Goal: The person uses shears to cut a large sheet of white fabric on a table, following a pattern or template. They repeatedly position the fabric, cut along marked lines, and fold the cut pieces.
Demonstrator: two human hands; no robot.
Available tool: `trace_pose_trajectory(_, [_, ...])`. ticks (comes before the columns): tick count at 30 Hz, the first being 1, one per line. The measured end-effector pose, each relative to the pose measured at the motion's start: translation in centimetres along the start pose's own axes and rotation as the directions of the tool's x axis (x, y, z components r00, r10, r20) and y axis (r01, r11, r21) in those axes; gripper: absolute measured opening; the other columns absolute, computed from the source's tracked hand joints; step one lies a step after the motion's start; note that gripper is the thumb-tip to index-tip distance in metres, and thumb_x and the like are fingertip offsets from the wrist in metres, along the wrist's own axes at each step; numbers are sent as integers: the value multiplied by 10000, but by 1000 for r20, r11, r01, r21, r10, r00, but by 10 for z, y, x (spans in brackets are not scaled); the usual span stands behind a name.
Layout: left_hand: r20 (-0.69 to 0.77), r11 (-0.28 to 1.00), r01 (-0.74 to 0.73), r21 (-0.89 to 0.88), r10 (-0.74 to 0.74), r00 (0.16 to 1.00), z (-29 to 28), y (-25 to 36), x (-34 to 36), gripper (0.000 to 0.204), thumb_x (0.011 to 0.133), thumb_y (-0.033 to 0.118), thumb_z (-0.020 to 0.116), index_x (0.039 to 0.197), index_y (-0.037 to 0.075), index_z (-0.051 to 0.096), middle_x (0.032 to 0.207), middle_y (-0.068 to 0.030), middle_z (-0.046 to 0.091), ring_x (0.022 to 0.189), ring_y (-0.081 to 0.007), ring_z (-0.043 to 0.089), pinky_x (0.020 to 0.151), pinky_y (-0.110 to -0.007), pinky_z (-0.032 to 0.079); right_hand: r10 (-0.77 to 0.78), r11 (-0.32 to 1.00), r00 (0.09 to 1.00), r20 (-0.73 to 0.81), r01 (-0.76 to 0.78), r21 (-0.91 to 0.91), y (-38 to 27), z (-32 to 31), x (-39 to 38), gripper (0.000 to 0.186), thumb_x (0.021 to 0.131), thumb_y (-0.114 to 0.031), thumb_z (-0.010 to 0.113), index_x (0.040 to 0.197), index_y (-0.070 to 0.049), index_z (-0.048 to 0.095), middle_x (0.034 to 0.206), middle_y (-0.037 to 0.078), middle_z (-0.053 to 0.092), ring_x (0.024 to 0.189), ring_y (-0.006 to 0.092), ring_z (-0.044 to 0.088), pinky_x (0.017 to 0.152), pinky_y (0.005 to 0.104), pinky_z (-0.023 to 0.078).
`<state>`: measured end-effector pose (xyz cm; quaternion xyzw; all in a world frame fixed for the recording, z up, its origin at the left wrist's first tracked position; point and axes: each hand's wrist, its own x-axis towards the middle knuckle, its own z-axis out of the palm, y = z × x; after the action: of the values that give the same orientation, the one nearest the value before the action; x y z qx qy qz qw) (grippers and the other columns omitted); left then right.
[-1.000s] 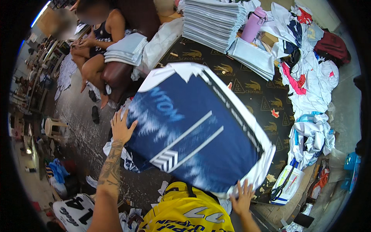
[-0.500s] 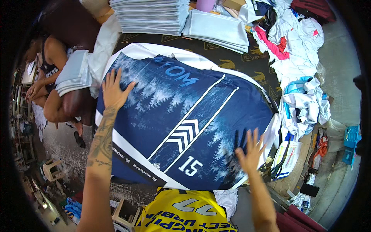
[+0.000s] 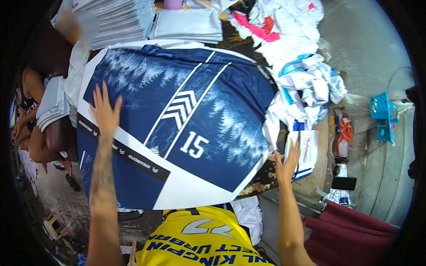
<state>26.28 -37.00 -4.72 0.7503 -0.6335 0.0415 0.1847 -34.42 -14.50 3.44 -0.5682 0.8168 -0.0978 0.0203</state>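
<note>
A navy printed fabric panel [image 3: 133, 102] with pale trees, white stripes and chevrons lies spread on the table in front of me. My left hand [image 3: 105, 113] rests on its left part with the fingers spread. Just off the panel's right edge is my right hand [image 3: 287, 165], its thumb apart from its fingers and nothing visibly gripped. Beside those fingers lies a pair of dark scissors [image 3: 298, 133] on a white printed sheet [image 3: 309, 148]. The hand partly hides the scissors' handles, and I cannot tell whether it touches them.
Folded pale fabric stacks [image 3: 186, 25] stand along the back. White cloth scraps [image 3: 288, 26] and a crumpled white-and-blue heap [image 3: 310, 86] fill the right side. A blue plastic basket [image 3: 382, 113] stands farther right. Another person [image 3: 33, 128] sits at the left.
My right hand has left the panel and moved beside the scissors. My left hand has slid nearer to me on the fabric. The view has shifted, so the panel appears farther left.
</note>
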Motion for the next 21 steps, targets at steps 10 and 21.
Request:
trace_pose_trajectory(10, [298, 724, -348, -595, 601, 741, -84, 241, -382, 466, 806, 279, 862, 1197, 100, 683, 1235, -100, 634, 1217, -296, 581, 1065, -492, 429, 185, 983, 979, 91, -183, -28, 161, 13, -55, 431, 819, -165, 904, 1090, 22, 626, 1059, 214, 693, 977, 426, 674, 865, 498, 532])
trace_pose_trajectory(21, [199, 791, -94, -605, 264, 944, -114, 266, -426, 91, 906, 163, 746, 957, 132, 815, 1018, -42, 689, 1058, -305, 596, 968, -468, 476, -253, 892, 513, 821, -204, 402, 208, -101, -113, 403, 936, -401, 834, 1006, -62, 626, 831, 24, 610, 770, 153, 596, 738, 303, 484])
